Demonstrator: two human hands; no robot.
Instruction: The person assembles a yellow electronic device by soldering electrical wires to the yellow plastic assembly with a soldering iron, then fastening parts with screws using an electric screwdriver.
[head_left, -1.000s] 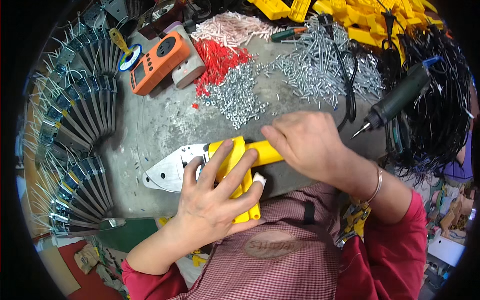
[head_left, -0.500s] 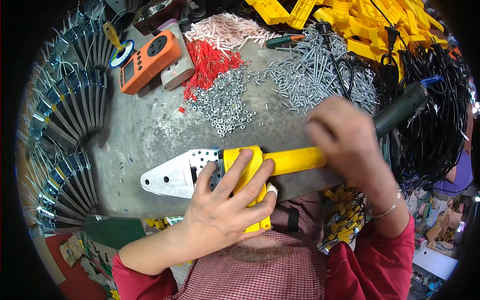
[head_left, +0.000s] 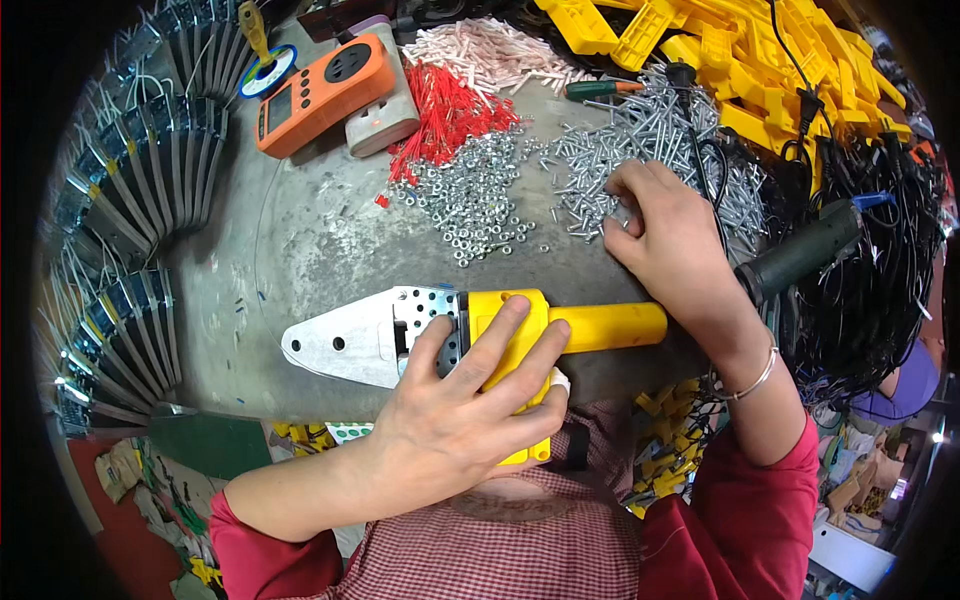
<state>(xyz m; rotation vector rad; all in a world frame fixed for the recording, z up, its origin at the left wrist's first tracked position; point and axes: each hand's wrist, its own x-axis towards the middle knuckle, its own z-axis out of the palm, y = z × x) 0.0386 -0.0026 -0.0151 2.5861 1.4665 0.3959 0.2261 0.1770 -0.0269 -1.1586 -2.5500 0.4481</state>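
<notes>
Left hand (head_left: 455, 410), grip clasping a yellow-handled pipe-welding iron (head_left: 612, 328) at the near edge of the table (head_left: 340, 235), apparently for steadiness; right hand (head_left: 675, 230) at screws (head_left: 590, 155), grip contents indeterminable.

That yellow-handled tool (head_left: 608, 328) lies across the worktop's (head_left: 330, 230) near edge, handle rightward, its pale, holed metal plate (head_left: 350, 340) tapering left; farther back, loose silvery screws (head_left: 655, 125) sprawl in a heap.
</notes>
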